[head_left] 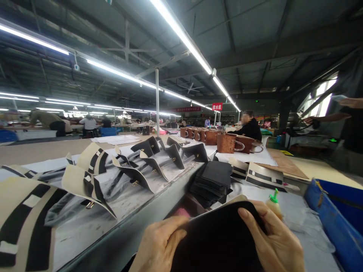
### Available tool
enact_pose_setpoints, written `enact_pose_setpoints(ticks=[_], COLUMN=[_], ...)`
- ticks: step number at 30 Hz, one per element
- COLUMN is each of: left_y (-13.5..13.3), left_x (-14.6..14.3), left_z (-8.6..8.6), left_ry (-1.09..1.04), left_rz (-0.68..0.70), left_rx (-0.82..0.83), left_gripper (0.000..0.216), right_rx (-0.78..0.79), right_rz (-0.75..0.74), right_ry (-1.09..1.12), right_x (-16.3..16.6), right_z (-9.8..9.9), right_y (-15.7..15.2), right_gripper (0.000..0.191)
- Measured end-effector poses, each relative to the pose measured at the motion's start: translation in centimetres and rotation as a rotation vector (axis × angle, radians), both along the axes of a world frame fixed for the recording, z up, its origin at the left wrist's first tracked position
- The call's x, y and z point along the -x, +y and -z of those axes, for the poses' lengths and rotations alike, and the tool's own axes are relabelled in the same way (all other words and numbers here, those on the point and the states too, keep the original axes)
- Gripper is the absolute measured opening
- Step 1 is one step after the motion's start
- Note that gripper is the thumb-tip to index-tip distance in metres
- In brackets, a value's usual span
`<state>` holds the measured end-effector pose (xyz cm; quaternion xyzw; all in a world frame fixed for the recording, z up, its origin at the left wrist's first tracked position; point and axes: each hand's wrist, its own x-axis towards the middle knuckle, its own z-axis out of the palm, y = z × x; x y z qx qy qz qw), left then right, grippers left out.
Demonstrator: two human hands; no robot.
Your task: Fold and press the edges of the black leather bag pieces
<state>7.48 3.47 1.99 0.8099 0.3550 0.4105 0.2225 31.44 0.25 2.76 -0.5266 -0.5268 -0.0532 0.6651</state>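
Both my hands hold one black leather panel at the bottom of the view. My left hand grips its left edge, and my right hand curls over its upper right corner. Just behind the panel lies a stack of black cut pieces. A small glue bottle with a green cap stands right behind my right hand.
Curled black-and-cream bag flaps with metal clasps cover the long bench to the left. Brown handbags stand in a row further back, next to a seated person. A blue bin sits at the right. Another person's arm reaches in at far right.
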Motion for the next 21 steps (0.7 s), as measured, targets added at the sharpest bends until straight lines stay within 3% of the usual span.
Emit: enact_pose_setpoints(ticks=[5, 14, 18, 21], left_y=[-0.4, 0.1, 0.8, 1.3], left_x=[-2.4, -4.1, -3.6, -3.0], left_z=[-0.1, -1.7, -1.0, 0.2], left_ry=[-0.056, -0.155, -0.139, -0.127], left_rz=[-0.004, 0.086, 0.099, 0.075], left_rx=[-0.195, -0.169, -0.229, -0.4], left_gripper=[0.03, 0.024, 0.02, 0.017], right_rx=[-0.033, -0.151, -0.199, -0.149], right_rz=[0.02, -0.084, -0.141, -0.235], right_ry=[-0.162, -0.207, -0.147, -0.089], right_x=[-0.2, -0.1, -0.2, -0.4], right_z=[-0.5, -2.0, -2.2, -2.1], right_y=[-0.3, -0.3, -0.4, -0.8], right_gripper=[0.022, 0.011, 0.004, 0.009])
